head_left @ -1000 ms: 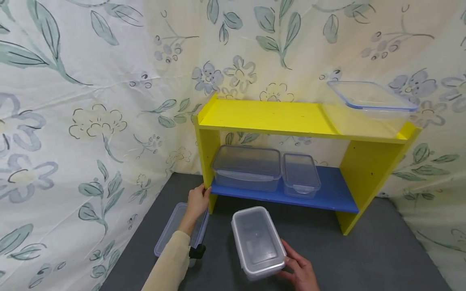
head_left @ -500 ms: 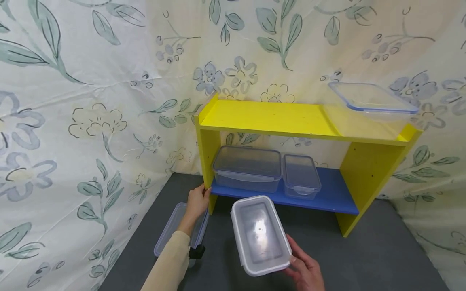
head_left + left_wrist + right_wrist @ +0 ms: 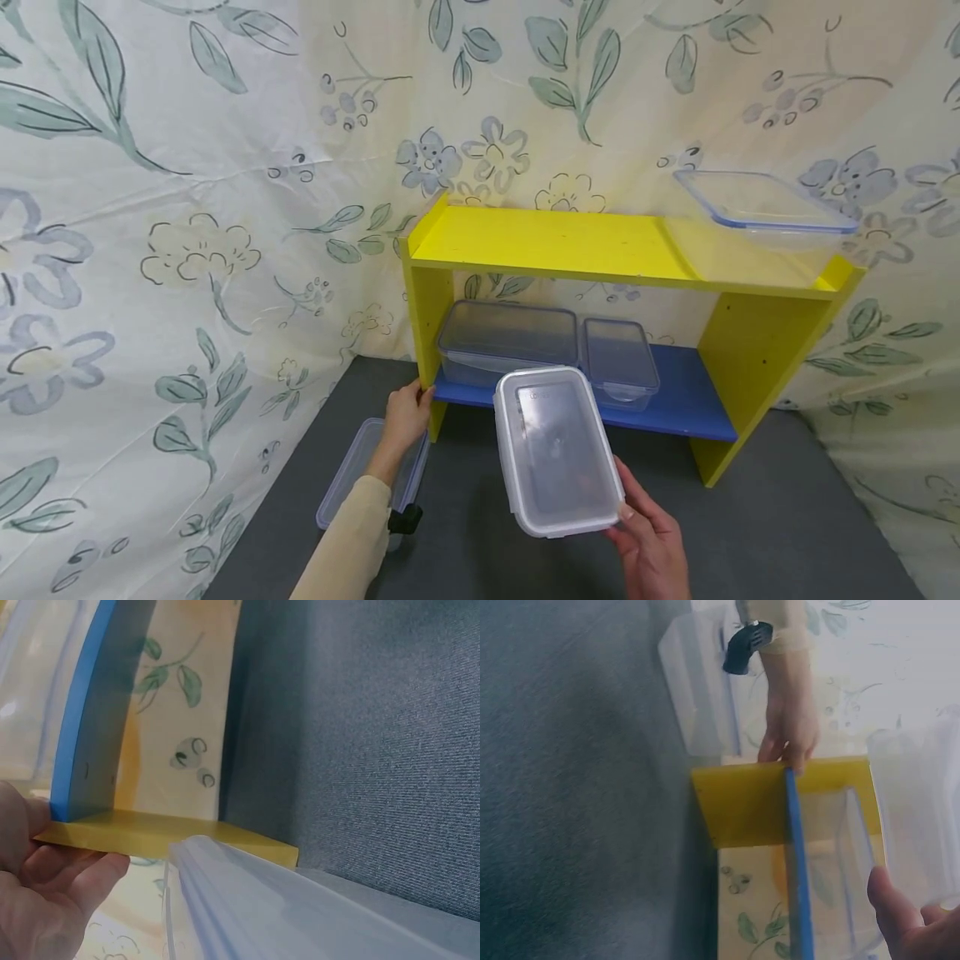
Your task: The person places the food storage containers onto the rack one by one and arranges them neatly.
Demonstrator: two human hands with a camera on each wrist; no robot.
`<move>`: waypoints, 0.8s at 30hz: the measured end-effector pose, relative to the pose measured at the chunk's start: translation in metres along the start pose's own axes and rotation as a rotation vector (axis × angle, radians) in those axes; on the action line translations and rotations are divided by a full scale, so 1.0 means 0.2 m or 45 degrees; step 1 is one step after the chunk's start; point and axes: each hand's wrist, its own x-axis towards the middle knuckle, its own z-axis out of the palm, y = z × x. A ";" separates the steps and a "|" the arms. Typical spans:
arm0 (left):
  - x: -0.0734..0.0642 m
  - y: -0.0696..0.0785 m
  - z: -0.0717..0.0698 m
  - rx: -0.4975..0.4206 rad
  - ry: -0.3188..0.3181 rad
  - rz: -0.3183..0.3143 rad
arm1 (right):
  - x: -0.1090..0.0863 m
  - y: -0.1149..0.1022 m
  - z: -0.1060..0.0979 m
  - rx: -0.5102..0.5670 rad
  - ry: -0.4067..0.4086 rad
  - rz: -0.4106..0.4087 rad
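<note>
Right hand (image 3: pixel 648 546) grips the near end of a lidded clear container (image 3: pixel 558 450), holding it tilted in the air in front of the blue lower shelf (image 3: pixel 675 408). Left hand (image 3: pixel 407 417) rests against the yellow left upright (image 3: pixel 427 333) of the shelf unit, fingers curled round its edge. A loose clear lid (image 3: pixel 352 479) lies on the grey floor under that forearm
</note>
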 end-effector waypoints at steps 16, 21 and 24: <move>0.00 0.00 0.00 0.008 -0.007 -0.011 | 0.03 -0.14 0.12 0.147 0.131 -0.232; 0.00 0.00 -0.01 0.001 0.011 0.015 | 0.07 -0.20 0.16 0.197 0.259 -0.246; 0.00 -0.01 -0.01 0.018 0.005 0.010 | 0.09 -0.24 0.18 0.339 0.208 -0.311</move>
